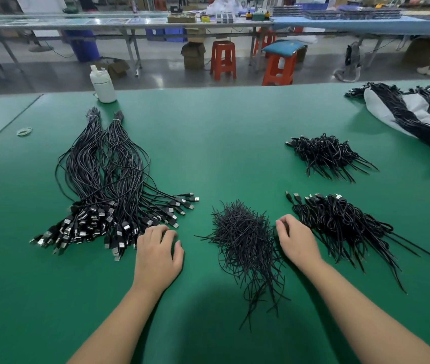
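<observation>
Two tied bundles of long black USB cables (109, 185) lie on the green table (221, 143) at the left, plugs fanned toward me. My left hand (157, 254) rests palm down beside those plugs, fingers loosely curled, holding nothing that I can see. A heap of short black twist ties (245, 243) sits between my hands. My right hand (296, 239) lies just right of that heap, fingers loosely bent, nothing visibly held. A pile of coiled, tied cables (340, 224) lies right of it, and a second coiled pile (326, 155) sits further back.
A white bottle (103, 84) stands at the table's far edge. Rubber bands (24, 131) lie far left. A grey bag with more cable bundles (413, 114) is at the far right. Orange stools (223, 59) and other workbenches stand beyond the table.
</observation>
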Demonstrator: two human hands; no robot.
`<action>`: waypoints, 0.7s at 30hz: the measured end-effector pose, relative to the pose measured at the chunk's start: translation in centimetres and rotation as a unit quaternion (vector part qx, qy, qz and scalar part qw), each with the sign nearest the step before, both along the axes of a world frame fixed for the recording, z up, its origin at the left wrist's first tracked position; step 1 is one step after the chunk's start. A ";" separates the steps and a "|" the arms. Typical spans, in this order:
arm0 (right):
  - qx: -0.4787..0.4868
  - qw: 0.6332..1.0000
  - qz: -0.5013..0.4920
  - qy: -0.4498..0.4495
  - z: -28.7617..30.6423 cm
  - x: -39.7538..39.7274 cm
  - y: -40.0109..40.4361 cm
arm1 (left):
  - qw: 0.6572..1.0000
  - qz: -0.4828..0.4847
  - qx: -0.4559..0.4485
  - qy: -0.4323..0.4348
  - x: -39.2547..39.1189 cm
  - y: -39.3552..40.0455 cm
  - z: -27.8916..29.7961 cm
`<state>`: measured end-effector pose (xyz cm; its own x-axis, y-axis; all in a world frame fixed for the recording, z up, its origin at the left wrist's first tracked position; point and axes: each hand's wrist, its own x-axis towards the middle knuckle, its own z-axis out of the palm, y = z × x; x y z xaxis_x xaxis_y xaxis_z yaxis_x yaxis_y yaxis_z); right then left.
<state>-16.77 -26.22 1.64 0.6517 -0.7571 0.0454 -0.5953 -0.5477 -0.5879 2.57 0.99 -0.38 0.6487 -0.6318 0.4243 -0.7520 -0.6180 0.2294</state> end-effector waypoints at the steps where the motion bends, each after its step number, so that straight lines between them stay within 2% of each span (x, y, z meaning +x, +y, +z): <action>1: 0.009 1.000 -0.011 -0.021 -0.3 -0.3 0.2 | 1.000 -0.004 -0.003 -0.004 0.0 0.0 0.1; 5: 0.047 0.993 -0.051 -0.097 -0.7 -0.9 0.3 | 0.999 -0.017 -0.014 -0.023 0.0 -0.3 0.4; 11: 0.066 0.990 -0.043 -0.117 -0.7 -1.0 0.4 | 0.999 -0.025 0.044 -0.020 1.5 -1.7 2.1; 18: 0.062 0.990 -0.043 -0.119 -0.8 -1.1 0.4 | 0.969 0.045 0.241 0.027 5.4 -4.3 3.9; 21: 0.063 0.990 -0.043 -0.121 -1.0 -1.1 0.4 | 0.976 0.061 0.206 0.020 5.6 -3.9 3.6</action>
<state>-17.85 -25.81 0.63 0.5670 -0.8184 0.0935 -0.4700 -0.4146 -0.7792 8.17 -2.89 3.27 0.7413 -0.6599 0.1225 -0.6618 -0.7490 -0.0301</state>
